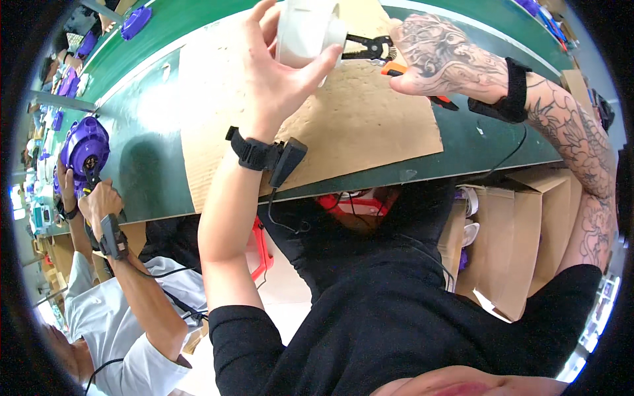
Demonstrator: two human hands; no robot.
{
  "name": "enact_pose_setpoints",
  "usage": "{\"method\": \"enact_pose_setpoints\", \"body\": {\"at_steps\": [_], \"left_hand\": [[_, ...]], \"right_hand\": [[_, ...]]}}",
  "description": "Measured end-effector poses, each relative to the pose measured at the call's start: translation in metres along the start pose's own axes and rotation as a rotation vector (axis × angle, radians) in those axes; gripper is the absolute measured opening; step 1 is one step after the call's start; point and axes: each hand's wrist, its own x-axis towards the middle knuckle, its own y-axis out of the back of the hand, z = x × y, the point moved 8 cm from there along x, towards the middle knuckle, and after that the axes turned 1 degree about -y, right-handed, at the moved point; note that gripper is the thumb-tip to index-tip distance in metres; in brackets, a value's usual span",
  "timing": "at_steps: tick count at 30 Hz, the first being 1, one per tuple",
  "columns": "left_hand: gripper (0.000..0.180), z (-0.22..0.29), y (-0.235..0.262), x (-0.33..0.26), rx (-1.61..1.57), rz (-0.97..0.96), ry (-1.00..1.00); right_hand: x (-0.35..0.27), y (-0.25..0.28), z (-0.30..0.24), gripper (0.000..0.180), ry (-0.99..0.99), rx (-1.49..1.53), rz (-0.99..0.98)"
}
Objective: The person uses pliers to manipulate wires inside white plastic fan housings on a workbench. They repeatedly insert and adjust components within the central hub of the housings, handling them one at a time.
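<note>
Two bare hands at work above the tabletop [152, 181]. Left hand [281, 89]: fingers clamped on a white housing [300, 34], thumb on its near right side, other fingers along its left. Housing sits between thumb and fingers, raised at the top edge of view. Right hand [456, 59]: fingers wrapped round the handles of pliers [373, 47]; black head points left at the housing, tip right at its short round neck. Can't tell whether the tip is inside.

Housing: smooth, rounded, plastic-looking, hollow. Pliers: dark flat head, orange-and-black grips. Below, a tan cardboard sheet [370, 132], dented and creased, flat on the smooth green tabletop. Black strap [254, 153] on left wrist, another [515, 89] on right. Open cardboard box [495, 237] lower right. Far left, a co-worker's hands [102, 201] at a round, ribbed purple housing [86, 145].
</note>
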Motion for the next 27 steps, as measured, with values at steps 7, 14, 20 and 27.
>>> {"method": "enact_pose_setpoints", "body": {"at_steps": [7, 14, 20, 27], "left_hand": [[0.073, -0.024, 0.008, 0.007, -0.069, -0.031, 0.224], [0.069, -0.019, 0.002, 0.006, -0.013, -0.055, 0.139], [0.06, -0.053, 0.026, 0.011, -0.209, 0.138, 0.289], [0.035, -0.094, 0.029, 0.014, -0.731, 0.2, 0.643]], "right_hand": [[0.014, 0.0, -0.008, 0.05, 0.057, -0.087, -0.012], [-0.009, -0.082, 0.02, 0.03, -0.267, 1.182, -0.795], [-0.03, -0.091, 0.02, 0.031, -0.184, 1.015, -0.759], [-0.041, -0.083, 0.021, 0.038, -0.219, 1.597, -0.362]]}}
